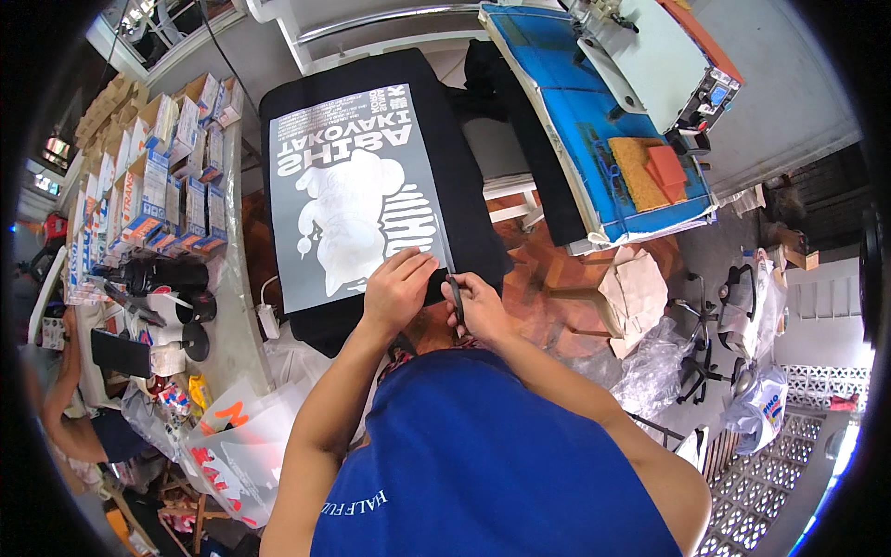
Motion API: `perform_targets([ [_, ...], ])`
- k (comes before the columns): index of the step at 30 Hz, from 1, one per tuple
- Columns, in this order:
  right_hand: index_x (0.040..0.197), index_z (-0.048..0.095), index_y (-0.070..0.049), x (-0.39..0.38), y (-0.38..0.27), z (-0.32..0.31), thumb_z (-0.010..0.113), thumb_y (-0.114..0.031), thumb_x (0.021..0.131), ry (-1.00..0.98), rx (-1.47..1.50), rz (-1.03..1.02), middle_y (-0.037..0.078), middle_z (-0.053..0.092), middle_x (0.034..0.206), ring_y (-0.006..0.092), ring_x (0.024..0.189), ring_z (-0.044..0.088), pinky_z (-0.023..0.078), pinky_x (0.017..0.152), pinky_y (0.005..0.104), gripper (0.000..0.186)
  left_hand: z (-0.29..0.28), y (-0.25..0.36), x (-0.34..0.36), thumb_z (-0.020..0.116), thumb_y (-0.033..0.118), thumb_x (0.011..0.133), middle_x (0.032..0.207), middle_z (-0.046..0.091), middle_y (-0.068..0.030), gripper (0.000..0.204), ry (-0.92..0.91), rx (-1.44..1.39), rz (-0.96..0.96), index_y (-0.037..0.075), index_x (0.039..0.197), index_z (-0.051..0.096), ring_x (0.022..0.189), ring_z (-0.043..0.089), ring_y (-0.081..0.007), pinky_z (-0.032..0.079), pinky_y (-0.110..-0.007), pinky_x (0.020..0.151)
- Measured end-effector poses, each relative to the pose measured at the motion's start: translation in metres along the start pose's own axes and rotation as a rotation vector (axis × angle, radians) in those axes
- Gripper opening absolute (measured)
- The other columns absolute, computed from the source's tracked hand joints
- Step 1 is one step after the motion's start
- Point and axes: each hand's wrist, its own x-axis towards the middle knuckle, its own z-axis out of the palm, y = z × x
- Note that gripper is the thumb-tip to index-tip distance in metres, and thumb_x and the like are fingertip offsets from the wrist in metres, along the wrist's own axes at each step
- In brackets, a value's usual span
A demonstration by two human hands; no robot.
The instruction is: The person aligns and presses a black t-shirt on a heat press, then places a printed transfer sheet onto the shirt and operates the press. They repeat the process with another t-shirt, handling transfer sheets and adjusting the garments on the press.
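Note:
A black T-shirt [464, 200] is spread on a board in front of me. On it lies a greyish film sheet [292, 232] printed with white lettering and a white cat-like figure. My left hand [397, 292] is at the sheet's near right corner, its fingers closed together on the edge. Beside it my right hand [484, 308] grips a pair of dark scissors [454, 295]. The blades point away from me along the sheet's right edge. How far they are apart is too small to tell.
Left, several cartons [148, 190] crowd a counter [243, 306] with a dark tablet-like screen [121, 353]. A blue-topped table [557, 102] with orange sponges [650, 172] stands far right. Near right are a paper-covered stool [636, 292] and clear plastic [654, 367]. Another person's arm [65, 399] shows far left.

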Motion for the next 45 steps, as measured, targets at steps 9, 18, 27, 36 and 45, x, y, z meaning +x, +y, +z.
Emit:
perform_targets([
  [9,0.120,0.055,-0.001,0.018,-0.005,-0.001,0.063,-0.024,0.096,0.006,-0.069,-0.035,0.005,0.061,0.073,0.0112,0.052,0.057,0.041,0.041,0.0264,0.035,-0.015,0.012,0.004,0.066,-0.001,0.078,0.097,0.071,-0.0121,0.019,0.025,-0.051,-0.016,0.000,0.097,0.071,0.095,0.069,-0.0310,0.057,-0.038,0.080],
  [18,0.121,0.057,0.000,0.040,-0.028,0.004,0.052,-0.014,0.098,0.052,-0.067,-0.046,0.005,0.060,0.072,0.0127,0.054,0.058,0.041,0.041,0.0262,0.027,-0.036,0.035,0.008,0.066,-0.004,0.076,0.093,0.071,-0.0128,0.017,0.076,-0.080,-0.018,-0.002,0.093,0.071,0.092,0.070,-0.0310,0.058,-0.038,0.079],
  [27,0.117,0.059,0.001,0.073,-0.055,0.007,0.056,-0.018,0.096,0.078,-0.044,-0.037,0.004,0.058,0.071,0.0104,0.051,0.054,0.036,0.038,0.0249,0.028,-0.056,0.050,0.002,0.068,-0.001,0.075,0.096,0.071,-0.0103,0.018,0.108,-0.084,-0.005,0.002,0.093,0.071,0.095,0.069,-0.0287,0.057,-0.040,0.084],
  [36,0.104,0.061,0.000,0.102,-0.068,0.007,0.063,-0.025,0.095,0.067,-0.012,-0.114,0.003,0.057,0.067,0.0100,0.049,0.053,0.035,0.037,0.0245,0.027,-0.072,0.062,-0.007,0.069,0.000,0.074,0.098,0.071,-0.0094,0.023,0.115,-0.075,-0.026,0.004,0.096,0.071,0.097,0.069,-0.0278,0.057,-0.041,0.087],
  [45,0.103,0.061,0.000,0.125,-0.080,0.005,0.065,-0.029,0.095,0.053,-0.028,-0.134,0.003,0.057,0.067,0.0100,0.047,0.052,0.035,0.036,0.0245,0.031,-0.083,0.075,-0.007,0.070,0.000,0.073,0.099,0.071,-0.0092,0.025,0.115,-0.093,-0.035,0.004,0.098,0.071,0.098,0.069,-0.0278,0.057,-0.041,0.088],
])
